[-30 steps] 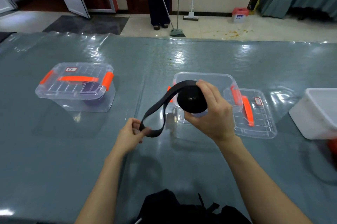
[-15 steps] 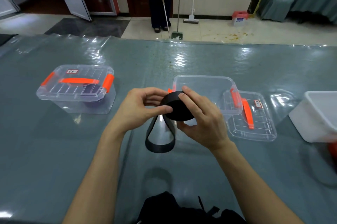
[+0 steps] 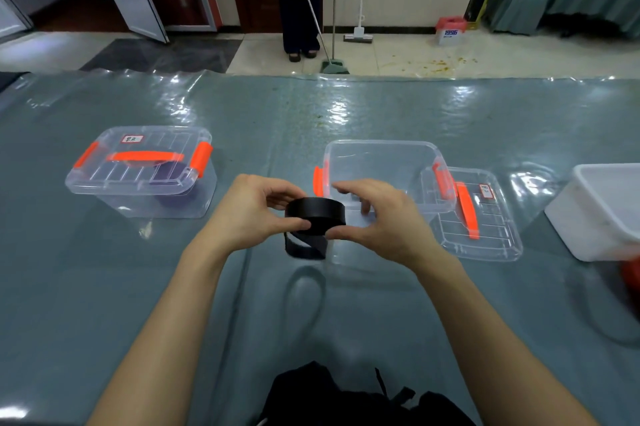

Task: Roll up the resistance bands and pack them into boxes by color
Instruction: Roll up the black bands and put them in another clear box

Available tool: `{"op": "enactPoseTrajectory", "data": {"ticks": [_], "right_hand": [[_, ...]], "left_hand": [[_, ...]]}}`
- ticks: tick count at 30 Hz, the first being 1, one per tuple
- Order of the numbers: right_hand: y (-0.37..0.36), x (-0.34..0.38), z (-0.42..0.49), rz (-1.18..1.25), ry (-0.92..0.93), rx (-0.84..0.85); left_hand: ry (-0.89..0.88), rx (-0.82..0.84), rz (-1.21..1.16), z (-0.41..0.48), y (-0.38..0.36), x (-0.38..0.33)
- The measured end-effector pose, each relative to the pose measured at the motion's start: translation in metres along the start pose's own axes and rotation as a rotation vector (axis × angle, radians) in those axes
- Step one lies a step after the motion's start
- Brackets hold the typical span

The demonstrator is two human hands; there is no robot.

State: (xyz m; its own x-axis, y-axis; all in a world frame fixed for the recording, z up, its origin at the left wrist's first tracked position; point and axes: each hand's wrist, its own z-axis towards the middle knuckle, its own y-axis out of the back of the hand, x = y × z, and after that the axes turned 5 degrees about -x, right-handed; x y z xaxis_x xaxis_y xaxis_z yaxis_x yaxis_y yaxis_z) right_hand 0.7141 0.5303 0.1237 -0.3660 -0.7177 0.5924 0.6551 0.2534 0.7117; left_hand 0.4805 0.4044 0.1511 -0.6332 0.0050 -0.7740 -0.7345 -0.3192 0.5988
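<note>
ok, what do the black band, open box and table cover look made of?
Black band: matte, flexible, rubber or elastic fabric, unclear; coils tight, tail droops. Open box: clear, rigid-looking glossy plastic, see-through walls. Table cover: clear soft film, wrinkled with glare.

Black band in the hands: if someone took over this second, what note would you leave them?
Left hand: pinches the rolled black band on its left side.
Right hand: fingers curled round the roll's right side.
Things: the band is held above the table, in front of the open box; its lid lies to the right. The closed box at left shows a dark roll inside.
Done: band mostly rolled.
Left: wind in the short loose tail hanging below, then box the roll, probably in the open box.
</note>
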Motion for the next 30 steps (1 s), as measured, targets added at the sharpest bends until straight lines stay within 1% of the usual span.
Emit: {"op": "enactPoseTrajectory", "data": {"ticks": [3, 5, 7, 8, 11, 13, 15, 18, 22, 25, 30], "right_hand": [[-0.011, 0.001, -0.003, 0.146, -0.110, 0.121], [-0.014, 0.002, -0.007, 0.177, -0.100, 0.120], [-0.012, 0.003, -0.008, 0.158, -0.049, 0.092], [-0.011, 0.005, -0.007, 0.136, -0.033, 0.104], [-0.010, 0.010, -0.002, 0.001, -0.029, 0.199], [-0.012, 0.011, -0.003, 0.026, -0.036, 0.160], [-0.011, 0.009, -0.004, 0.141, -0.061, 0.106], [-0.006, 0.004, -0.002, 0.336, -0.143, 0.069], [0.001, 0.008, 0.004, 0.688, -0.192, 0.059], [0.004, 0.010, 0.008, 0.915, -0.263, 0.007], [-0.003, 0.014, 0.006, 1.091, -0.395, -0.073]], "left_hand": [[0.007, 0.053, 0.061, -0.004, -0.005, 0.000], [0.017, 0.063, 0.064, -0.006, -0.006, 0.001], [0.023, 0.060, 0.039, -0.007, -0.005, 0.002], [0.026, 0.062, 0.035, -0.007, -0.003, 0.002], [0.022, 0.073, 0.058, -0.006, -0.001, -0.004], [-0.003, 0.077, 0.065, -0.004, 0.001, -0.008], [0.006, 0.099, 0.031, -0.002, 0.006, -0.010], [0.068, 0.136, -0.039, 0.000, 0.020, -0.007], [0.068, 0.121, -0.235, 0.003, 0.025, -0.003], [0.097, 0.105, -0.358, 0.007, 0.022, -0.002], [0.103, -0.004, -0.491, 0.014, 0.011, -0.008]]}}
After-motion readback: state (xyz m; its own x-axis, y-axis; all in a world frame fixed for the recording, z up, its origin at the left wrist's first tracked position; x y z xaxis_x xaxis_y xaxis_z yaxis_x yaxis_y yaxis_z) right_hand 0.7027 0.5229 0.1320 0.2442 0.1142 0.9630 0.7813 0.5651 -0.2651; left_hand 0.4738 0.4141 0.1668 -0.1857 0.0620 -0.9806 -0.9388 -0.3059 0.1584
